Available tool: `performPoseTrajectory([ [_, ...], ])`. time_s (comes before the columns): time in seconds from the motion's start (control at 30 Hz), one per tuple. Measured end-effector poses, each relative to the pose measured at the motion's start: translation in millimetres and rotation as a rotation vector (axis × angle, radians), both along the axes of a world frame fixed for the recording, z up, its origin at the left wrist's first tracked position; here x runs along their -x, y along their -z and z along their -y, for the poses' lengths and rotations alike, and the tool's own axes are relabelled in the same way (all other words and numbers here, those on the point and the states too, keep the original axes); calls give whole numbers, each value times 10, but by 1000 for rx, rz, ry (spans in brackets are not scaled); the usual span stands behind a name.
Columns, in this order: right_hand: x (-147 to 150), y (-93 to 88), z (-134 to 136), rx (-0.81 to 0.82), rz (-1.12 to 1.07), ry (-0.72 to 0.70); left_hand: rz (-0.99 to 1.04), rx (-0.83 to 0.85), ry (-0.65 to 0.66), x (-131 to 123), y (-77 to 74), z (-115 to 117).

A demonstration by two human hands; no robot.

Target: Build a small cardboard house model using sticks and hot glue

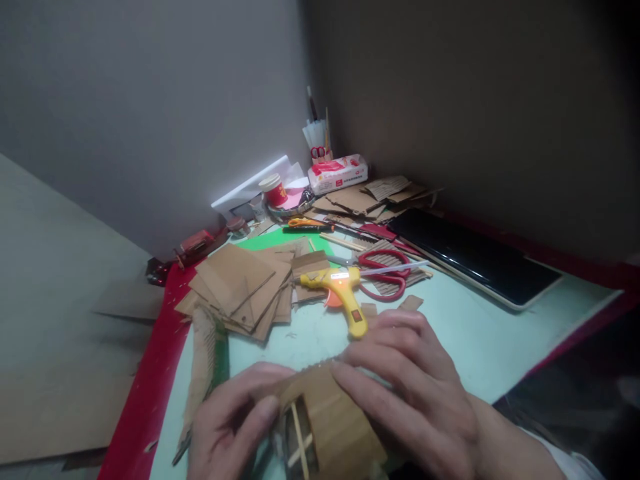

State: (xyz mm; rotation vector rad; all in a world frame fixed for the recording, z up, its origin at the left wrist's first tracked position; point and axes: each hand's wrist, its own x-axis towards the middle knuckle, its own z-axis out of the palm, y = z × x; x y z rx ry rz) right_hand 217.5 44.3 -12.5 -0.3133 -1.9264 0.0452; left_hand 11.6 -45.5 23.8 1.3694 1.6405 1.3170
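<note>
Low in the view, a brown cardboard piece (345,420) with a cut-out window crossed by thin wooden sticks sits between my hands. My left hand (235,417) grips its left edge, thumb beside the window. My right hand (415,393) lies over its right and upper side, fingers bent and pressed on the board. The piece's lower part runs out of view. Just beyond my right fingers lies a yellow glue gun (345,297) with an orange trigger and a glue stick in its back. Behind it are red-handled scissors (385,273).
Cardboard squares (240,287) are stacked at left, near a cardboard strip (203,360). A black-screened tablet (470,260) lies at right. Behind are a cardboard pile (370,197), a wipes pack (339,175), a red paper cup (274,190) and an orange cutter (305,222). Walls close the back.
</note>
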Motion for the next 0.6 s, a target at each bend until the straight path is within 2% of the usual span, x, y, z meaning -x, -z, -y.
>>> performPoseTrajectory([
  [0.03, 21, -6, -45, -27, 0, 1, 23, 43, 0, 17, 17, -29],
  [0.13, 75, -23, -101, 38, 114, 30, 83, 176, -21, 86, 112, -104],
  [0.23, 106, -33, -81, 119, 258, 71, 94, 212, -40, 169, 219, -139],
  [0.37, 139, -28, -82, 162, 372, 125, -1, 146, -94, 224, 274, -130],
  [0.6, 207, 68, -180, 161, 431, 125, -219, -214, -231, 117, 224, -87],
])
